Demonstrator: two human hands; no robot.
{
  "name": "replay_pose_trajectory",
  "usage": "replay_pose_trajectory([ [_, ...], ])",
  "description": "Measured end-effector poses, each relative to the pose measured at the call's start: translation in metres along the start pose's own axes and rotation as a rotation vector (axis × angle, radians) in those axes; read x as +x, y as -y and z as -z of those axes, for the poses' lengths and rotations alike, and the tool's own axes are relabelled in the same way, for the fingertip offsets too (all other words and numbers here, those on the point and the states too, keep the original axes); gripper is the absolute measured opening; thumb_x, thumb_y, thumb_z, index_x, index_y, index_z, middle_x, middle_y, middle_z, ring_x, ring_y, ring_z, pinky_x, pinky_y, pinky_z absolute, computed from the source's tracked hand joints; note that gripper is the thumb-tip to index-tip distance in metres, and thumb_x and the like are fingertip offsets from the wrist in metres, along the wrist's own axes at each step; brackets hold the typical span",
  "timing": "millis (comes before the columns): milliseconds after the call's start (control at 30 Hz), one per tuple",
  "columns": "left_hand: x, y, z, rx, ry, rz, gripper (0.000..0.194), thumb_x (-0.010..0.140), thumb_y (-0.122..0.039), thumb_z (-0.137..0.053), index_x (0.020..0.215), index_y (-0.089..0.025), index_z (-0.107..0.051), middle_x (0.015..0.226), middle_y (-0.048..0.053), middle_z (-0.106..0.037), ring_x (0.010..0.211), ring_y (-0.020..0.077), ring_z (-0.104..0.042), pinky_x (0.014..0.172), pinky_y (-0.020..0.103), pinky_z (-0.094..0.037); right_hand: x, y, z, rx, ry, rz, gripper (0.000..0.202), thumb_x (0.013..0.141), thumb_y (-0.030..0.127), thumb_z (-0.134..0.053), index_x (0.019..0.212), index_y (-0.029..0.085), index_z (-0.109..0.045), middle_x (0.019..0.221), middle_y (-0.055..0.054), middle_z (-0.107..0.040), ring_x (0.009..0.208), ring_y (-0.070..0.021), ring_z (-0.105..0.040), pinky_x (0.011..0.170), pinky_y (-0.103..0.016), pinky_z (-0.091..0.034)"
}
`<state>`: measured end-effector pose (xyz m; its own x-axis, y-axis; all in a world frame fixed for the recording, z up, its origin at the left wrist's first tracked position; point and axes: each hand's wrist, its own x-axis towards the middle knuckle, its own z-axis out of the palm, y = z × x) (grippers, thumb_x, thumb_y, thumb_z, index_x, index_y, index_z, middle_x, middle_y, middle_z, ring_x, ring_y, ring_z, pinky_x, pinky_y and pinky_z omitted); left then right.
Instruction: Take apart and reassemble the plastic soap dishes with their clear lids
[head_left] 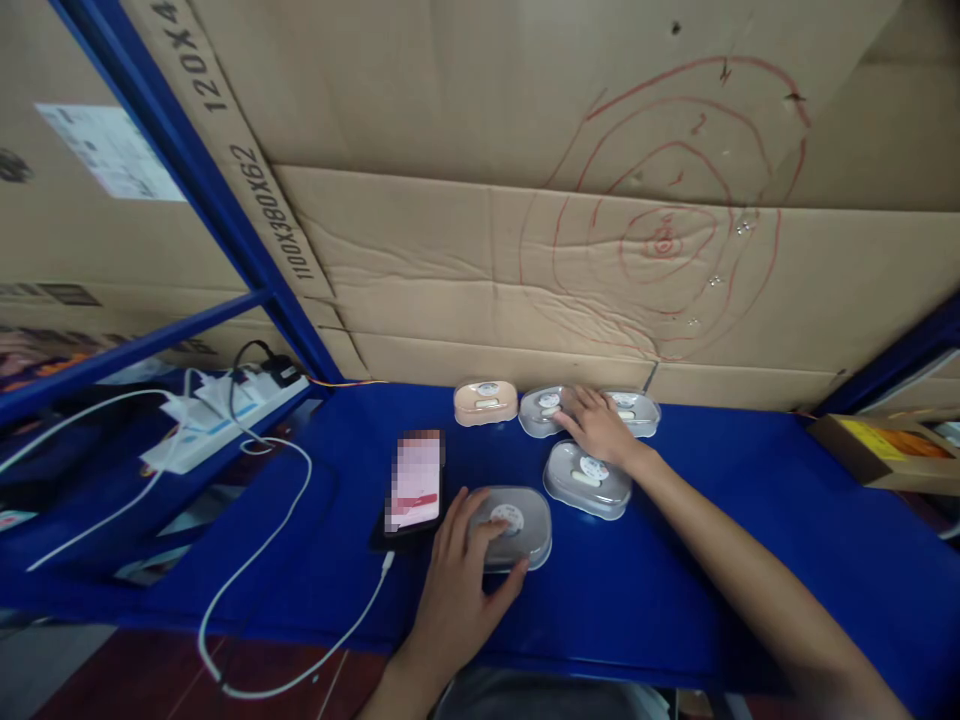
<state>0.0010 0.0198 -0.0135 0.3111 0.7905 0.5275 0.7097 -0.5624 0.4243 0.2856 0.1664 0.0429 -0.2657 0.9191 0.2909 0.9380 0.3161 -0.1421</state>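
Observation:
My left hand (465,570) spans a grey lidded plastic box (529,525) with a round white label, near the front of the blue table. Its thumb is at the box's near edge, and its other fingers lie on the left side and the lid. Farther back, my right hand (600,425) reaches over two similar grey boxes, one at left (534,412) and one at right (646,412). Its fingers are extended, with the thumb by the left box; contact is partly hidden. Another grey box (581,485) lies just below my right hand. A peach-coloured box (486,403) stands at the back left.
Left of my left hand lies a phone (416,480) with a lit screen, and a white cable (307,470) loops beside it. A power strip (225,420) with plugs is farther left. A cardboard box (885,450) sits at right. Behind stands a cardboard wall (420,260).

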Motion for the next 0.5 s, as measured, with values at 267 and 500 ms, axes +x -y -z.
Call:
replay_pose_trajectory([
  [267, 0.0, -0.001, -0.002, -0.022, -0.003, 0.111, 0.034, 0.1, -0.031, -0.067, 0.133, -0.027, -0.057, 0.161, 0.014, -0.042, 0.159, 0.0407, -0.03, 0.118, 0.065, -0.045, -0.078, 0.013, 0.016, 0.091, 0.084, 0.204, 0.047, 0.112, 0.048, -0.042, 0.151, 0.026, -0.056, 0.152, -0.013, -0.063, 0.141, -0.0312, -0.058, 0.118, -0.057, -0.039],
  [500, -0.002, -0.001, 0.004, -0.139, 0.169, 0.058, 0.055, 0.095, -0.026, -0.073, 0.145, -0.032, -0.051, 0.169, 0.014, -0.031, 0.155, 0.0368, -0.04, 0.121, 0.059, -0.046, -0.102, 0.039, 0.023, 0.201, 0.115, 0.35, 0.054, 0.112, 0.043, -0.044, 0.164, 0.029, -0.039, 0.17, -0.011, -0.042, 0.159, -0.0308, -0.036, 0.126, -0.062, -0.031],
])
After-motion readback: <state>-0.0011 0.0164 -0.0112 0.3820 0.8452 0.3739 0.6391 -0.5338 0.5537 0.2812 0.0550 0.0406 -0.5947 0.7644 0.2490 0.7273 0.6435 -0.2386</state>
